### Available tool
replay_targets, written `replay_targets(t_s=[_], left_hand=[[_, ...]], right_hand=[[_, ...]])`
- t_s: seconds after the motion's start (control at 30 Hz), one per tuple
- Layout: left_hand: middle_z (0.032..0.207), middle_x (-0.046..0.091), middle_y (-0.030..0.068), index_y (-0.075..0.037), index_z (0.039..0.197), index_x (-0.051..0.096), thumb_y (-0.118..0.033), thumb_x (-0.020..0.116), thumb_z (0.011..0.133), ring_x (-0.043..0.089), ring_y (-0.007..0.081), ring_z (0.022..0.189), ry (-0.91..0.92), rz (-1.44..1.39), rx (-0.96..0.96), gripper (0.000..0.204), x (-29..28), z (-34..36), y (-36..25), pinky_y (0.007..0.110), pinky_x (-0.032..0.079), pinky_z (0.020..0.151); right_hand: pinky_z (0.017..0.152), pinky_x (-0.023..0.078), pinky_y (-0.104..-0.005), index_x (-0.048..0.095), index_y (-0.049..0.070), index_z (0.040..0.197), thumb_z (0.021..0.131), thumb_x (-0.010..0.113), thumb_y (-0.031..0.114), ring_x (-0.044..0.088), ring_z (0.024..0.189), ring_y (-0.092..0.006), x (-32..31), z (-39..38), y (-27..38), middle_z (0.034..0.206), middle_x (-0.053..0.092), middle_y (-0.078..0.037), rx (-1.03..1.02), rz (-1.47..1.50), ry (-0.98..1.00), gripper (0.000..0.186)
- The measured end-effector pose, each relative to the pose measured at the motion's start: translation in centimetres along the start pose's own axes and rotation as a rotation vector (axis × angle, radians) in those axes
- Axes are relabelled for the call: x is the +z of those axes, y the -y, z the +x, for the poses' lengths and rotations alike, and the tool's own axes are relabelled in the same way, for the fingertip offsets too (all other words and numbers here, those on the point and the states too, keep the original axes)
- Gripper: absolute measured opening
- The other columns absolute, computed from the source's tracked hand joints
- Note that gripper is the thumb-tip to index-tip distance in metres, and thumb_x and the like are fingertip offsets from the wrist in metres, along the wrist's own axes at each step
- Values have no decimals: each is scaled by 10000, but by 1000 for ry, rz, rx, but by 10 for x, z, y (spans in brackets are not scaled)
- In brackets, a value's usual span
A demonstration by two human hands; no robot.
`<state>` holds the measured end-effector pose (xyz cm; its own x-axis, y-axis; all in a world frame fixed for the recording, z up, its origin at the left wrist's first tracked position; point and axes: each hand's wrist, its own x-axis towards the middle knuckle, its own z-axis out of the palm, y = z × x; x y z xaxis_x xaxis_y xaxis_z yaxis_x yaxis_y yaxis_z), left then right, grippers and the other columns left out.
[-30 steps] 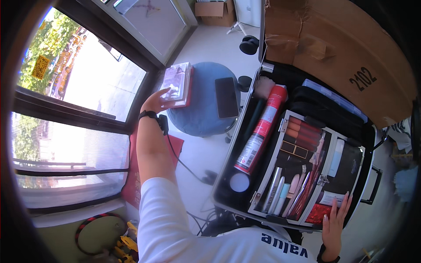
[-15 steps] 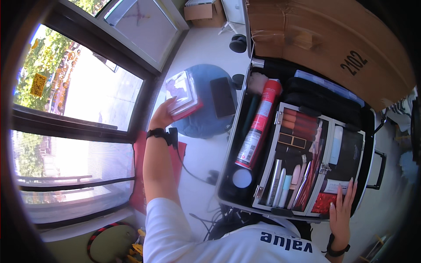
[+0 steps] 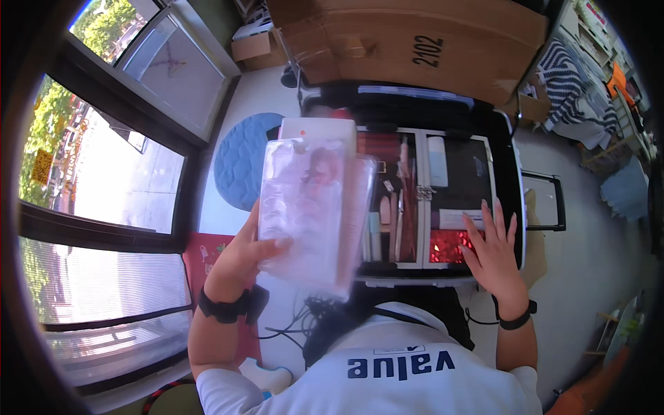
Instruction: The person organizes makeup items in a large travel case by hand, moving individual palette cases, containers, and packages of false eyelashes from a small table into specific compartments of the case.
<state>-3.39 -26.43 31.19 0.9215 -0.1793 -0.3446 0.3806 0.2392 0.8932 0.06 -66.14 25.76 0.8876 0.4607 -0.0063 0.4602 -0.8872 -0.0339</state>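
My left hand [image 3: 238,252] grips a stack of flat clear plastic packs [image 3: 304,200], thumb on top, fingers hidden beneath. The packs look pinkish and white, blurred by motion, and cover the left part of an open black case [image 3: 503,142]. My right hand [image 3: 496,256] lies with spread fingers on the case's right compartment, over the edge of a red glittery packet [image 3: 446,247] and beside a white tube [image 3: 453,219]. A pale bottle [image 3: 436,159] lies farther up there. Slim brushes [image 3: 408,207] and cosmetic tubes fill the neighbouring compartment.
Behind the case stands a large cardboard box [image 3: 373,31]. A round blue stool [image 3: 242,159] is at the left, partly hidden by the packs. Black cables [image 3: 294,321] lie on the floor, and a black pull handle [image 3: 561,200] juts from the case's right side.
My left hand has brought the packs from above the stool rightward, over the case and closer to me. The view has turned. My right hand stays spread on the right compartment.
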Motion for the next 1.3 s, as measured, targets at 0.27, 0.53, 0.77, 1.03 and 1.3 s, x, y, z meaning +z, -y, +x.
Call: replay_targets(t_s=[0.27, 0.53, 0.77, 1.03, 1.3], left_hand=[[1309, 428, 150, -35, 1426, 165, -142, 687, 730, 442, 229, 1208, 92, 46, -90, 876, 110, 15, 44, 348, 357, 1012], [1231, 506, 144, 6, 1384, 265, -223, 637, 860, 512, 197, 1125, 270, 267, -199, 683, 139, 33, 30, 323, 406, 969], [1209, 536, 148, -4, 1389, 244, -121, 726, 778, 546, 211, 1096, 232, 479, -140, 788, 119, 59, -11, 316, 429, 950], [1232, 494, 149, -3, 1342, 283, -76, 691, 793, 540, 228, 1098, 78, 300, -64, 688, 75, 63, 6, 328, 471, 911], [1190, 529, 168, 18, 1316, 325, -329, 707, 809, 530, 255, 1116, 6, 987, -54, 724, 70, 76, 21, 387, 471, 891]], right_hand=[[1023, 346, -309, 357, 11, 1373, 951, 434, 79, 443, 1230, -221, -30, -1, 23, 1316, 470, -150, -51, 1183, 120, 434], [803, 457, -247, 349, 156, 1414, 967, 445, 258, 549, 938, -76, -11, 17, 35, 1160, 575, -28, 464, 1607, 282, 469], [901, 446, -307, 113, 134, 1470, 950, 452, 119, 580, 1032, -207, 7, 49, 47, 1194, 546, -156, 350, 1330, 87, 621], [915, 423, -376, 133, 63, 1454, 878, 497, 4, 533, 1018, -373, 19, 28, 6, 1150, 431, -264, 233, 733, -211, 684], [943, 387, -309, 245, 41, 1431, 915, 475, 24, 500, 1072, -267, -6, 0, -15, 1185, 452, -174, 260, 999, -277, 565]])
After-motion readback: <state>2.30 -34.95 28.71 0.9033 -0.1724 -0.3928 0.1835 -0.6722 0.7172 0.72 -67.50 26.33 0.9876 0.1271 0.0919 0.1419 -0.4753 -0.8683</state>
